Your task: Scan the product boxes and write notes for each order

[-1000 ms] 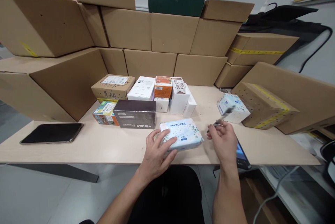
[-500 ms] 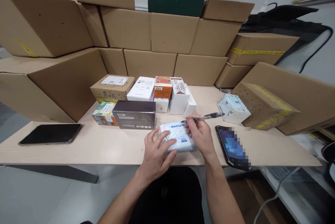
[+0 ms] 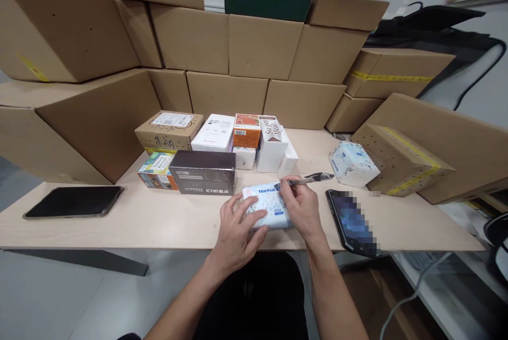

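A soft pale-blue tissue pack [image 3: 270, 206] printed "Manhua" lies on the table in front of me. My left hand [image 3: 240, 221] rests across its left part, fingers spread over the top and thumb along the near edge. In my right hand [image 3: 302, 206] a dark pen [image 3: 311, 178] is pinched, slanting up to the right. Its tip is at the top of the pack beside the printed name; my fingers partly hide it. The right hand also rests against the pack's right side.
Behind the pack stand a dark box [image 3: 204, 173], an orange box [image 3: 246, 131] and white boxes [image 3: 213, 132]. A phone [image 3: 73, 202] lies left, a handheld device [image 3: 351, 221] right, near a tissue cube [image 3: 354, 164]. Stacked cartons [image 3: 226, 94] wall the back and sides of the table [image 3: 159, 223].
My right hand has shifted slightly, and the pen has moved a little left and down, lying flatter. The left hand stays on the pack. The view has tilted slightly.
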The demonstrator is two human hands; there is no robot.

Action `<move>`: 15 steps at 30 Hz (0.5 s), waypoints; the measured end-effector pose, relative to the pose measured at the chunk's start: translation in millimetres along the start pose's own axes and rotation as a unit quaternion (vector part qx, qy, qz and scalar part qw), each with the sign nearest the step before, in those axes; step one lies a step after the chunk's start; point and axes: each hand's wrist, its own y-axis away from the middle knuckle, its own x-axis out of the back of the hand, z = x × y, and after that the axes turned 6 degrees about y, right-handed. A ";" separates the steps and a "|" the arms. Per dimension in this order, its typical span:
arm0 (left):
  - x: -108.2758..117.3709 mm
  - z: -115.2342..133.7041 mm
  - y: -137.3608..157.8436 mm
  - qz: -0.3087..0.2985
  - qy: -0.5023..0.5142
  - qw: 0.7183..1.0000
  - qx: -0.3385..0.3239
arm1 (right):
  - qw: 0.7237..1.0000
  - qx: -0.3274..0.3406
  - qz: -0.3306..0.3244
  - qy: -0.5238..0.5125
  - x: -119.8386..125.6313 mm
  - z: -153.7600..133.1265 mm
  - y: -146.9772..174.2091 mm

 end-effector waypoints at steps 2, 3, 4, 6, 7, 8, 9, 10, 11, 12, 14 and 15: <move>0.0 0.1 -0.1 0.001 0.000 1.000 -0.001 | 1.000 0.004 -0.004 0.007 0.1 -1.7 -0.7; 0.0 0.2 -0.1 0.001 0.000 1.000 -0.001 | 1.000 0.006 -0.007 0.009 0.2 -2.5 -1.0; 0.0 0.2 -0.1 0.001 -0.001 1.000 -0.001 | 1.000 0.007 -0.009 0.011 0.2 -3.1 -1.3; 0.0 0.1 0.0 0.001 -0.001 1.000 -0.001 | 1.000 0.008 -0.010 0.013 0.2 -3.9 -1.7; 0.0 0.0 0.0 0.001 -0.001 1.000 -0.001 | 1.000 0.007 -0.009 0.013 0.2 -4.0 -1.8; 0.0 -0.1 0.1 0.000 0.000 1.000 -0.001 | 1.000 0.006 -0.007 0.013 0.3 -4.0 -1.9; 0.0 -0.1 0.1 0.000 0.001 1.000 -0.002 | 1.000 0.005 -0.006 0.012 0.3 -3.7 -2.0; 0.1 -0.1 0.1 -0.001 0.001 1.000 -0.002 | 1.000 0.005 -0.005 0.010 0.4 -3.4 -2.1; 0.1 -0.1 0.0 -0.001 0.001 1.000 -0.002 | 1.000 0.005 -0.006 0.008 0.5 -2.9 -2.2; 0.1 0.0 0.0 -0.001 0.001 1.000 -0.002 | 1.000 0.005 -0.007 0.004 0.5 -2.4 -2.1; 0.1 0.1 -0.2 -0.001 0.000 1.000 -0.003 | 1.000 0.005 -0.009 -0.007 0.2 -1.6 -1.8; 0.0 0.2 -0.2 0.001 0.000 1.000 -0.004 | 1.000 0.004 -0.008 -0.015 -0.1 -1.4 -1.5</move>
